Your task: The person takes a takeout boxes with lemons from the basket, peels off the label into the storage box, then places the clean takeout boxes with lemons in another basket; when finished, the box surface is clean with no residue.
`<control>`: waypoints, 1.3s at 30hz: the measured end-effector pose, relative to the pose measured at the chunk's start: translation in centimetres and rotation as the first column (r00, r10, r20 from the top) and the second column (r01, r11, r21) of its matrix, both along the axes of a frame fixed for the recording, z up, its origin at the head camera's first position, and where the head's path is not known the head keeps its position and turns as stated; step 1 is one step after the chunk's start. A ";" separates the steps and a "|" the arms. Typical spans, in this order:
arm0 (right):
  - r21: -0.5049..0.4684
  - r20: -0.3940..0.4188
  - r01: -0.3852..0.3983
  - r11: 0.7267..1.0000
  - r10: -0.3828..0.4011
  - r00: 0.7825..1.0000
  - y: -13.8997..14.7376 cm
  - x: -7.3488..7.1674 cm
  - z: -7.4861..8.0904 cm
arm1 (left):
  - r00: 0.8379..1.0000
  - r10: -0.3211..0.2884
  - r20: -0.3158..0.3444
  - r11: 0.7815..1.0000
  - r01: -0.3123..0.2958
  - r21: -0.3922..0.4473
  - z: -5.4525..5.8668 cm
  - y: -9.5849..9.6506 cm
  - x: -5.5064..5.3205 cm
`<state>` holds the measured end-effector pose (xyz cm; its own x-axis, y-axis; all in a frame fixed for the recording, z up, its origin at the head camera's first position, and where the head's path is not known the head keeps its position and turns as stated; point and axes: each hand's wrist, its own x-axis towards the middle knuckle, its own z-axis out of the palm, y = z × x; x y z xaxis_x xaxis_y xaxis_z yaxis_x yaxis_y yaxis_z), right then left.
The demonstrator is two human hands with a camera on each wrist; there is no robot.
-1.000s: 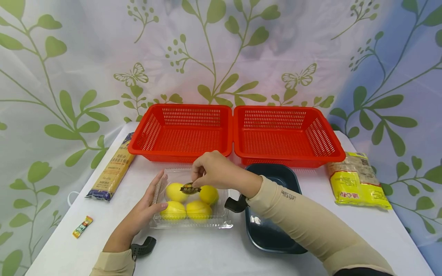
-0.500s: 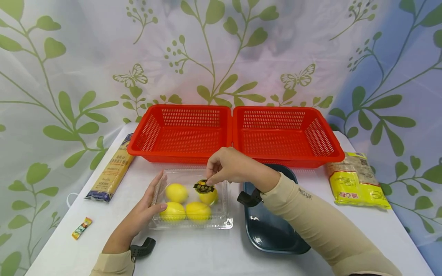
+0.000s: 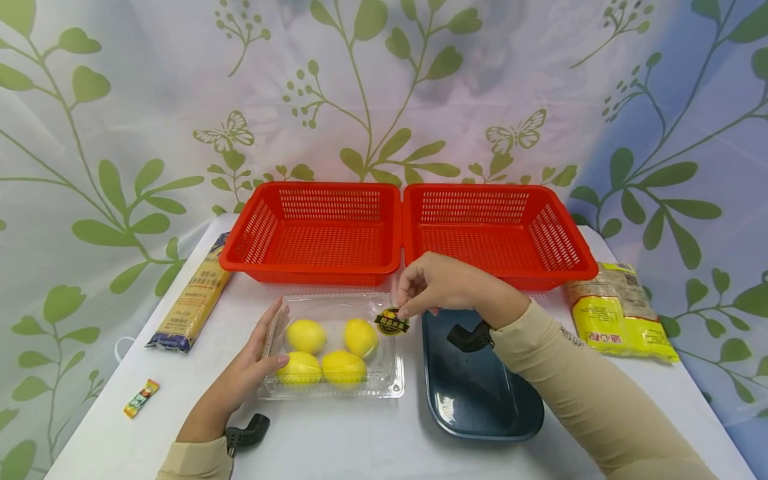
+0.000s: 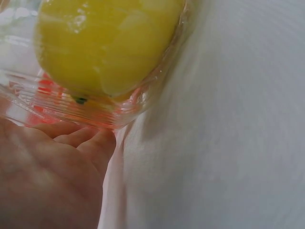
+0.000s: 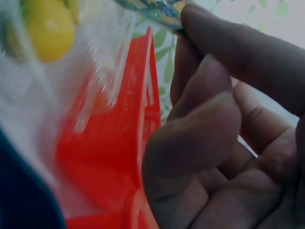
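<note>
In the head view a clear plastic box (image 3: 330, 308) with several lemons (image 3: 344, 367) inside lies on the white table, its lid down. My left hand (image 3: 243, 370) rests against the box's left side, fingers extended along it and thumb over the near left part. The left wrist view shows those fingers (image 4: 90, 140) touching the ribbed wall below a lemon (image 4: 105, 43). Between thumb and forefinger, my right hand (image 3: 447, 287) pinches a black-and-gold sticker (image 3: 392, 322) beside the box's right edge. Only part of the sticker (image 5: 159, 12) shows in the right wrist view.
Two red baskets (image 3: 312, 275) (image 3: 498, 279) stand side by side at the back. A dark blue tray (image 3: 474, 407) sits right of the box, under my right forearm. Outward lie a spaghetti pack (image 3: 195, 300), a small sachet (image 3: 141, 399) and a yellow bag (image 3: 621, 320).
My right hand has moved to the right, drawing the sticker off the lid above the lemons to the box's right edge. The left hand and box have stayed in place.
</note>
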<state>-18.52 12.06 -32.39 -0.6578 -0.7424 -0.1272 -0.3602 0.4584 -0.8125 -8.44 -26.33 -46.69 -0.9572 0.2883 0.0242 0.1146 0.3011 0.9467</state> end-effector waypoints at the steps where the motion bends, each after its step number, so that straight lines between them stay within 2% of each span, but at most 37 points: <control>1: -0.004 0.007 -0.004 1.000 0.004 1.000 0.4 -0.1 -0.2 | 1.000 -0.001 -0.001 1.000 0.001 0.002 0.0 0.0 0.0; 9: 0.004 0.073 -0.018 1.000 0.017 0.997 4.2 -0.8 -2.0 | 1.000 0.001 0.000 1.000 -0.001 -0.002 0.1 0.1 0.0; 18: 0.085 0.086 -0.019 0.996 0.012 0.996 7.6 -0.5 -2.9 | 0.999 -0.026 -0.027 0.999 0.027 0.017 0.1 0.0 0.0; 22: 0.123 0.100 -0.024 0.992 0.011 0.995 8.2 -0.2 -3.5 | 0.999 -0.024 -0.029 1.000 0.025 0.015 0.0 0.0 0.0; 33: 0.247 0.072 -0.031 0.969 0.013 0.997 8.4 -0.1 -5.4 | 0.999 -0.025 -0.023 1.000 0.026 0.016 0.0 -0.1 0.0; 39: 0.328 0.084 -0.043 0.944 0.016 0.996 8.0 -0.1 -5.9 | 1.000 -0.020 -0.019 1.000 0.021 0.013 0.0 -0.1 -0.1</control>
<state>-18.66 20.08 -38.34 -0.6143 -0.6693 -0.4179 -0.3188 0.6950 -0.6445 -8.50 -26.48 -46.72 -0.9504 0.3075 0.0462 0.1386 0.2862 0.9481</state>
